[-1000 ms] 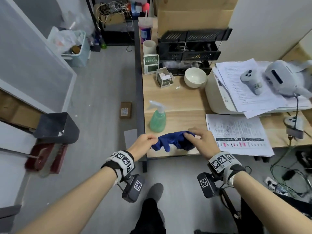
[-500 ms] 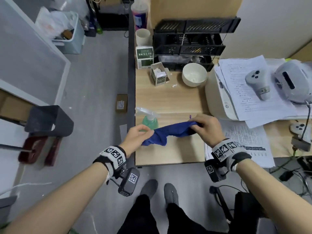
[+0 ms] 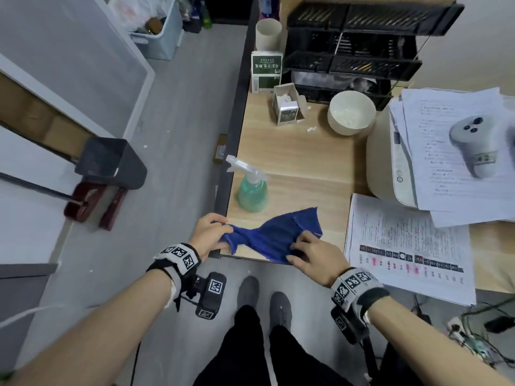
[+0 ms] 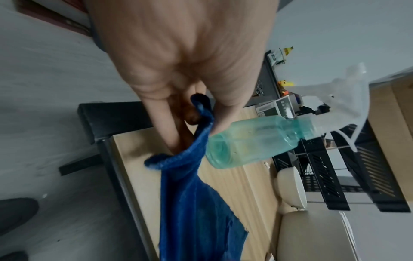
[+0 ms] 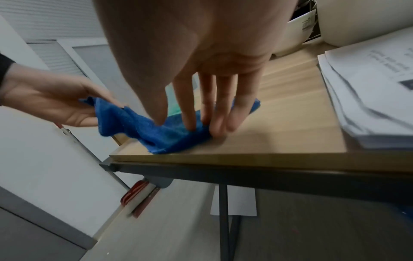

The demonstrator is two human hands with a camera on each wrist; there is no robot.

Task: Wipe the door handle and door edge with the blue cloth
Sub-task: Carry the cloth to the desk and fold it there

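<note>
No legible writing; hands (image 3: 211, 235) on blue cloth (image 3: 274, 238)

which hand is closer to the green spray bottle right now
Left. The left hand grips the blue cloth just below-left of the spray bottle; the right hand is farther.

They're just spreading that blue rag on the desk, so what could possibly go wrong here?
Two things, perhaps. The spray bottle stands right behind the blue cloth, so a tug by the left hand might tip it. The right hand presses the cloth close to the paper stack; a sweep could shove sheets off the desk edge.
</note>
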